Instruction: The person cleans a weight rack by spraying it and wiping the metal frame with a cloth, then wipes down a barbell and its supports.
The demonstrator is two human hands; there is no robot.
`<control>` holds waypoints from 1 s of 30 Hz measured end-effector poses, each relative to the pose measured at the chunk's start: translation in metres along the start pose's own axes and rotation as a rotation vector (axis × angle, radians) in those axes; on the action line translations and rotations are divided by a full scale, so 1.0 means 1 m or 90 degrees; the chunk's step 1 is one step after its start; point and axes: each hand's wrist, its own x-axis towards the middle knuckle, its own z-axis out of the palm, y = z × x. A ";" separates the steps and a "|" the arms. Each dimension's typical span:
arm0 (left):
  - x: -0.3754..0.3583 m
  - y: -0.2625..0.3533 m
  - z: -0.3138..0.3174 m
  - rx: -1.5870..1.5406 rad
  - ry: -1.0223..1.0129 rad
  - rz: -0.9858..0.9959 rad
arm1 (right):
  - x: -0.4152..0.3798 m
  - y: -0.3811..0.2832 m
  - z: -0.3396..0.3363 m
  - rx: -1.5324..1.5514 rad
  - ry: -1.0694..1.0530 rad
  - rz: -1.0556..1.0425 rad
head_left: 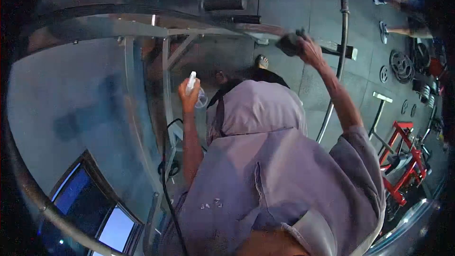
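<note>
My left hand point(188, 96) is closed around a clear spray bottle point(202, 98) with a white spray head point(191, 83), held upright in front of my body on the left. My right hand point(310, 52) reaches out to the right, its fingers closed on a dark cloth point(288, 44). The cloth is against or just over the end part of a metal frame bar point(265, 29); whether it touches the bar is hard to tell.
A vertical metal pole point(342, 33) stands close to my right arm. Black padded rollers point(225, 4) stick out ahead. To the right are weight plates point(401, 66), a red machine point(403, 156) and other people's feet point(383, 32). A screen point(116, 230) is at the lower left.
</note>
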 end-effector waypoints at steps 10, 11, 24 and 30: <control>-0.010 0.025 0.047 -0.035 -0.078 0.013 | -0.010 -0.065 0.001 -0.045 0.238 -0.101; -0.015 0.051 0.047 -0.045 -0.065 -0.002 | -0.001 -0.101 -0.029 -0.080 0.186 -0.136; -0.055 0.075 0.025 -0.053 0.002 -0.092 | 0.068 -0.112 0.007 -0.328 0.215 -0.298; -0.061 0.024 0.027 -0.106 0.026 -0.071 | 0.093 -0.141 0.014 -0.398 0.260 -0.322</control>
